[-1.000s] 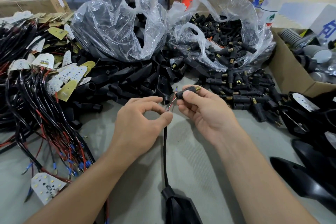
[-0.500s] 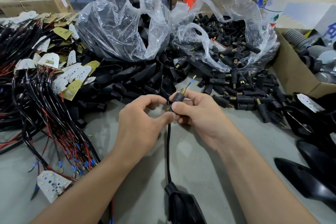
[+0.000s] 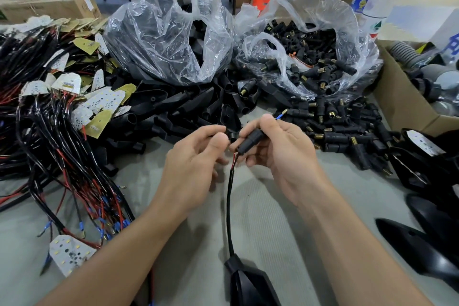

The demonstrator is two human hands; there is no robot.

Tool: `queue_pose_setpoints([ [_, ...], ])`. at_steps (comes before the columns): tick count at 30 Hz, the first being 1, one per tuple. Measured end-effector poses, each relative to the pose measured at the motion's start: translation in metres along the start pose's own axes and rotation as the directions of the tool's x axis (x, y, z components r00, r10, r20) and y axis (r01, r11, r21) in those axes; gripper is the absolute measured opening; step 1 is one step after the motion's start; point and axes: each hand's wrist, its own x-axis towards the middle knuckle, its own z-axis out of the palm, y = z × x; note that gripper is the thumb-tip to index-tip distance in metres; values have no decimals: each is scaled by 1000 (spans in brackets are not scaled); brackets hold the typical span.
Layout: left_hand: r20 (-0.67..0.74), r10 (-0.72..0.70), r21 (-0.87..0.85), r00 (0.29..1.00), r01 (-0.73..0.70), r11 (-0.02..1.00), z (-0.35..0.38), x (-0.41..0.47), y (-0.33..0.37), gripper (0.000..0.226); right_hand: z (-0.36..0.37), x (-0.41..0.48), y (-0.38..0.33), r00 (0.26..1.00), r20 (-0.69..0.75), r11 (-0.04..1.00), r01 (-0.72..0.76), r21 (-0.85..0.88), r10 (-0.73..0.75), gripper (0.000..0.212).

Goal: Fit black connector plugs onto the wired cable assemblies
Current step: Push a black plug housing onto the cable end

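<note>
Fingers (image 3: 252, 158) of right hand (image 3: 285, 156) round black connector plug (image 3: 250, 140) on cable (image 3: 229, 206); left hand (image 3: 193, 166) half-curled beside it, grip unclear.

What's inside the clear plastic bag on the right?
The clear bag holds loose black connector plugs, some with brass ends. Lower layers are covered by the top plugs and crinkled plastic.

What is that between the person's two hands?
Head view: a black cable with a red wire rises between them into the black plug the right hand holds.
</note>
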Motion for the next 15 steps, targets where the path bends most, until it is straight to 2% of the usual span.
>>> queue_pose_setpoints([
  [3,101,-107,-93,989,116,989,0,3,3,29,0,-1,0,996,90,999,26,-35,-22,48],
  [5,212,-119,-180,970,159,971,-2,6,4,23,2,-1,1,984,176,1000,-2,-28,7,47],
  [7,248,-139,-292,959,211,933,-5,9,3,23,3,-2,2,971,236,999,-26,-36,34,46],
  [9,164,-179,-359,970,228,905,-8,11,2,28,2,-2,2,974,223,999,-43,-29,48,47],
  [11,37,-187,-342,982,188,921,-8,11,3,30,0,-1,3,991,120,999,-54,7,53,48],
  [15,-151,-77,-96,985,63,993,-6,9,2,30,-3,4,7,993,-99,993,-51,111,62,46],
])
